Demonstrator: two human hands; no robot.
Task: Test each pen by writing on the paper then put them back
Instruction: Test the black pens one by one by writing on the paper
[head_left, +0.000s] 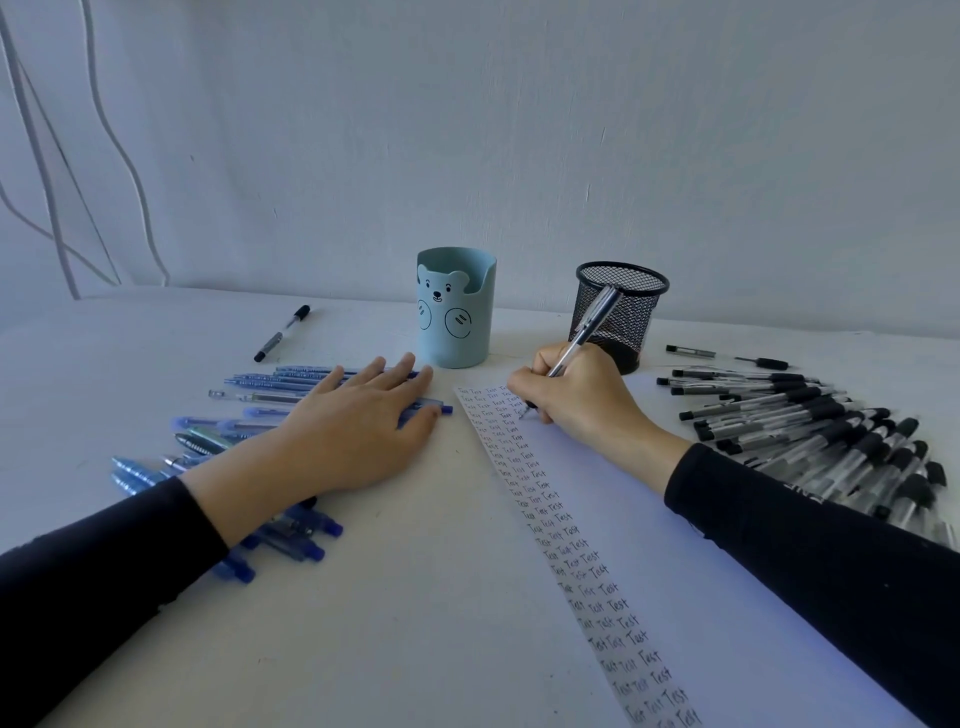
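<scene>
1. Head view, right side: the right hand (582, 395) grips a clear pen (587, 332), fingers curled round the barrel. Its tip is down on the paper (727, 597) near the sheet's far left corner, and its back end slants up and away.
2. The paper lies on the white worktop (415, 623), running from the near edge out to that hand. Its left margin is filled with columns of the handwritten word "Test".
3. The left hand (358, 426) lies flat, palm down, fingers straight and a little spread. It holds nothing and rests on top of the blue pens (270, 384), which are spread over the left of the worktop, some of them under the dark sleeve.
4. To the right of the paper, beyond the right forearm, a wide fan of black pens (831, 441) lies packed side by side.
5. At the far middle stand two holders: a light blue bear cup (456, 312) and, to its right, a black mesh cup (623, 312). The held pen crosses in front of the mesh cup.
6. A lone black pen (283, 332) lies far left of the bear cup, apart from the blue ones.
7. White cables (130, 171) hang down the wall at far left.
</scene>
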